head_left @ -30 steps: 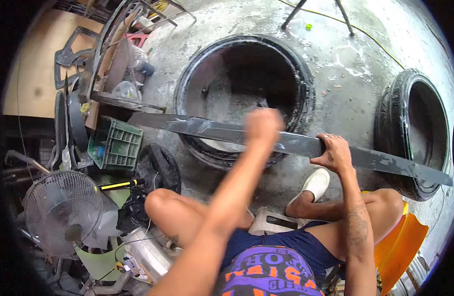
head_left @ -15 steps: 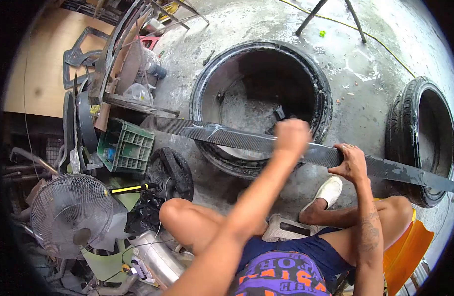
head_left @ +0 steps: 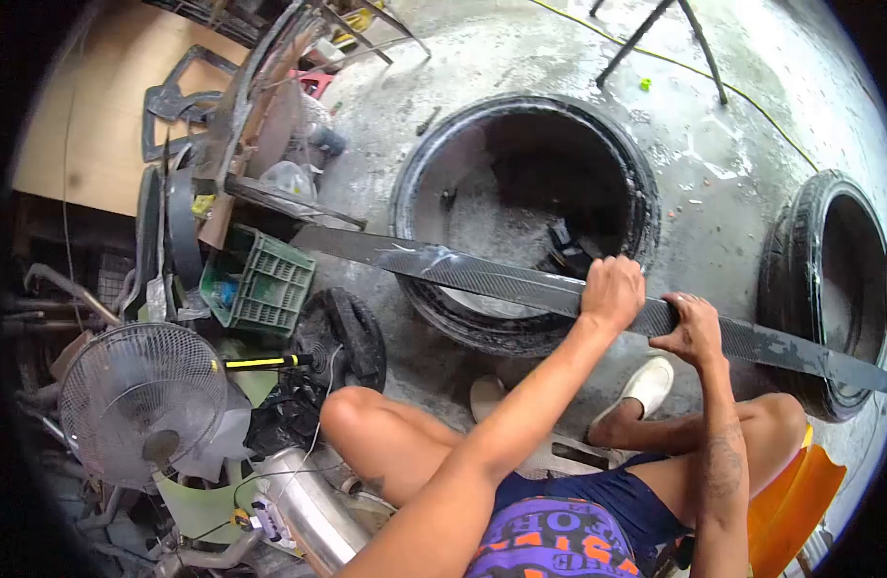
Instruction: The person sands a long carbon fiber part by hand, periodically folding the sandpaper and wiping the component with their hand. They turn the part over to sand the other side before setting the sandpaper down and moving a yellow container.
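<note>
A long dark strip with a woven carbon-like pattern [head_left: 501, 280] lies across the big tire [head_left: 648, 207] on the floor, its right end over a second tire [head_left: 785, 279]. Whitish smears mark its left half. My right hand [head_left: 692, 328] grips the strip, thumb on the near edge and fingers over the far one. Just left of it, my left hand [head_left: 614, 292] is closed on top of the strip; anything under its fingers is hidden. Small black pieces [head_left: 567, 252] lie inside the big tire.
To the left stand a fan [head_left: 143, 405], a green crate [head_left: 265, 281] and a metal cylinder [head_left: 313, 511]. A wooden board [head_left: 97, 116] is at the upper left. Metal legs [head_left: 636, 43] stand beyond the tire. An orange panel [head_left: 800, 496] lies at the lower right.
My left hand has moved right along the strip, closer to my other hand, and is less blurred. The whole view has shifted slightly. My right hand keeps its grip.
</note>
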The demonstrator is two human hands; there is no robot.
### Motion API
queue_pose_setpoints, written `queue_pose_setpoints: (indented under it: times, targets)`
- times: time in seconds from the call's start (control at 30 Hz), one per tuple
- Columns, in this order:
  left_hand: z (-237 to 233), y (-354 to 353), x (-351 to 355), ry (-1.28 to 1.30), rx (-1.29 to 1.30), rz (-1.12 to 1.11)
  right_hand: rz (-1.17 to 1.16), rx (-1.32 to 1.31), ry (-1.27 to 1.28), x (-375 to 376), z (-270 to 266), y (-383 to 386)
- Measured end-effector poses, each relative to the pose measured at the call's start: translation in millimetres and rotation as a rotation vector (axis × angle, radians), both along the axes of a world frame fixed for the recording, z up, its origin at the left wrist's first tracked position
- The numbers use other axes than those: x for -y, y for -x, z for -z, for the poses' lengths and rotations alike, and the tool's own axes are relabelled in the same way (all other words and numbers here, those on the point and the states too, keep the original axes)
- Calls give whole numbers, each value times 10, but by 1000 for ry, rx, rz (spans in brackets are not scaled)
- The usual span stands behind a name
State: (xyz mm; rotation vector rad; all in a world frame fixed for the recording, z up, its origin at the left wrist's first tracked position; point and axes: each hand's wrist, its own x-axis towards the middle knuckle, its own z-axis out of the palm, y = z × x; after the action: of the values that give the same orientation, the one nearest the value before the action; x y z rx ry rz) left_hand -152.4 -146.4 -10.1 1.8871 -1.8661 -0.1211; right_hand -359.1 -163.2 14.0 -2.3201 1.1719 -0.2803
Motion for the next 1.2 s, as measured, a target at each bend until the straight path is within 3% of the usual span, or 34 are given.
queue_pose_setpoints:
  times: [0.07,0.1,0.13,0.2,0.23,0.33,0.37,0.43,0.47,0.5,0.57,0.63,0.67,0.7,0.77,0.8,0.9,0.97,1.03,1.2]
  targets:
    - [-6,-310,-79,-80,40,-29,14,-23,26,-22,7,-4]
    - [-41,-774,-144,-128,-19,-141,16,-28,26,-14,15,1]
    - [33,-1364,-234,-66,81,-132,17,-26,25,-27,22,-8]
    - [-130,-2431,-426,-286,17,-322,40,-32,-34,-10,0,-24]
    - [-65,-2734,-462,-70,184,-451,46,-28,-26,-2,-16,-13]
    - [12,-2477,-377,-218,188,-429,10,-46,10,-17,-9,-41]
    - [135,-2094,-317,-155,231,-217,-5,-45,13,-10,26,-39]
    - [5,-886,-126,-40,77,-166,19,-49,24,-11,64,-12]
    - [268,-476,-29,31,75,-45,18,-65,27,-9,44,-18]
    - [22,-148,-90,71,54,-8,22,-72,37,21,20,-47]
    - [-57,-321,-195,-16,17,7,3,-115,-55,27,-42,-40]
    - [47,-1154,-303,14,67,-148,-71,-190,-131,136,-173,-50]
    - [107,-1636,-367,-47,90,-335,-45,-217,-274,216,-223,-41]
    - [-190,-1998,-532,-214,-118,-441,-16,-234,-417,313,-264,-39]
    - [-248,-2447,-703,-163,75,-588,-62,-278,-763,558,-250,-28]
    - [-297,-2498,-755,-146,67,-617,-11,-499,-781,584,-369,-88]
    - [-496,-2293,-763,-86,-34,-654,-61,-344,-575,495,-398,-42]
    - [-504,-2091,-717,183,4,-518,-80,-294,-434,415,-446,-12]
    - [-633,-1795,-655,225,-2,-459,-46,-327,-112,287,-550,-9]
    - [-412,-1558,-495,204,198,-463,-79,-322,-146,223,-374,-29]
